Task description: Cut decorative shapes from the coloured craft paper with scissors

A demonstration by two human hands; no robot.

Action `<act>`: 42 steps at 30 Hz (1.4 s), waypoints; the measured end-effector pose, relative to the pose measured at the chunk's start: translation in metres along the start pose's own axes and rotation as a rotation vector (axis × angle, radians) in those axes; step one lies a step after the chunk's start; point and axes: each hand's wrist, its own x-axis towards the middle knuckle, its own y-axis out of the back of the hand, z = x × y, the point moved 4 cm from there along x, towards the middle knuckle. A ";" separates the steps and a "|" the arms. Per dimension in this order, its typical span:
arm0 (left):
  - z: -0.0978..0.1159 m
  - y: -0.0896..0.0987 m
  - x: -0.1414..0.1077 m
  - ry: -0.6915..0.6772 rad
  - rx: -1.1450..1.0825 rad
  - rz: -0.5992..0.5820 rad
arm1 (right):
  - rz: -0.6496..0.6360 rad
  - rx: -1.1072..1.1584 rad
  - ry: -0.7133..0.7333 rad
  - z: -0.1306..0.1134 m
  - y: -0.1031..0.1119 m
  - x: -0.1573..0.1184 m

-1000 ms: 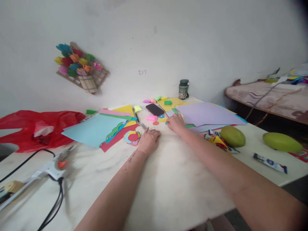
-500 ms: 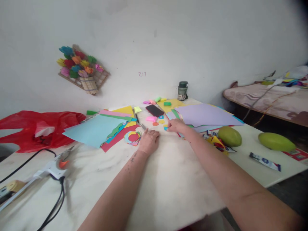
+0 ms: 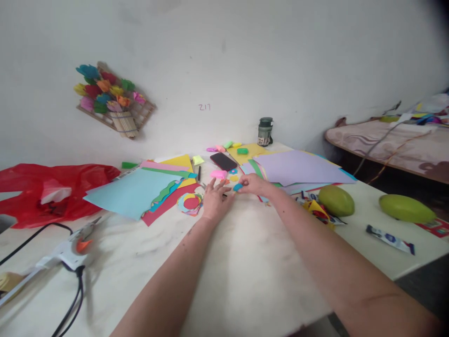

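Observation:
Between the fingertips of my right hand [image 3: 253, 184] is a small blue piece [image 3: 238, 187]. My left hand [image 3: 216, 200] lies on the white table with its fingers spread, just left of that piece; a dark bit shows by its fingertips, too small to name. Beyond the hands are a pink packet [image 3: 218, 174], a yellow cutout [image 3: 234, 178] and a blue flower cutout [image 3: 233, 172]. Left of my left hand, colored paper rings surround a red disc [image 3: 191, 202]. A black phone [image 3: 223, 162] lies farther back.
Colored sheets [image 3: 129, 192] lie left, lilac paper [image 3: 294, 167] right. At the left are a glue gun [image 3: 72, 252] with cables and a red plastic bag [image 3: 87, 178]. Green fruits [image 3: 336, 201], a tube [image 3: 390, 239] and wrappers sit right. A dark bottle [image 3: 265, 131] stands by the wall.
My right hand has moved slightly left with the blue piece, closer to my left hand. My left hand's fingers have spread and lifted. The view has shifted a little.

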 end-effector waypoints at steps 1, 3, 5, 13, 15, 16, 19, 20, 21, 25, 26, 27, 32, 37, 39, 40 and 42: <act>0.000 0.000 0.001 0.012 -0.021 -0.006 | -0.056 0.029 0.001 -0.004 -0.002 -0.002; -0.002 0.000 0.003 0.036 -0.053 -0.013 | -0.158 0.060 0.006 -0.011 -0.007 -0.005; -0.004 0.001 0.003 0.058 -0.088 -0.010 | -0.198 0.103 -0.009 -0.015 -0.009 -0.007; -0.011 0.000 0.002 0.109 -0.270 0.026 | -0.083 0.245 -0.123 -0.021 -0.008 -0.009; -0.011 0.000 0.002 0.127 -0.309 0.013 | -0.077 0.246 -0.123 -0.024 -0.007 -0.011; -0.010 0.000 0.002 0.134 -0.325 0.003 | -0.084 0.246 -0.122 -0.025 -0.007 -0.012; -0.010 0.000 0.002 0.125 -0.352 -0.018 | -0.099 0.231 -0.103 -0.024 -0.008 -0.013; -0.010 0.000 0.002 0.120 -0.358 -0.015 | -0.098 0.226 -0.094 -0.023 -0.009 -0.012; -0.010 0.000 0.002 0.118 -0.365 -0.011 | -0.091 0.224 -0.087 -0.021 -0.009 -0.012; -0.012 0.002 0.001 0.161 -0.399 -0.004 | -0.029 0.231 -0.082 -0.020 -0.012 -0.010; -0.013 0.002 0.001 0.172 -0.407 -0.004 | -0.019 0.236 -0.084 -0.021 -0.013 -0.010; -0.013 0.003 0.000 0.180 -0.415 -0.001 | -0.017 0.240 -0.088 -0.022 -0.013 -0.010; -0.016 0.004 -0.002 0.177 -0.446 0.045 | -0.076 0.260 -0.109 -0.024 -0.017 -0.012; -0.021 0.001 -0.002 0.176 -0.474 0.079 | -0.094 0.276 -0.112 -0.025 -0.021 -0.014; -0.023 0.001 -0.001 0.194 -0.494 0.078 | -0.060 0.291 -0.119 -0.024 -0.021 -0.015; -0.024 0.000 -0.001 0.204 -0.501 0.073 | -0.048 0.299 -0.120 -0.023 -0.022 -0.015; -0.025 0.000 -0.001 0.220 -0.512 0.058 | -0.036 0.312 -0.111 -0.022 -0.023 -0.015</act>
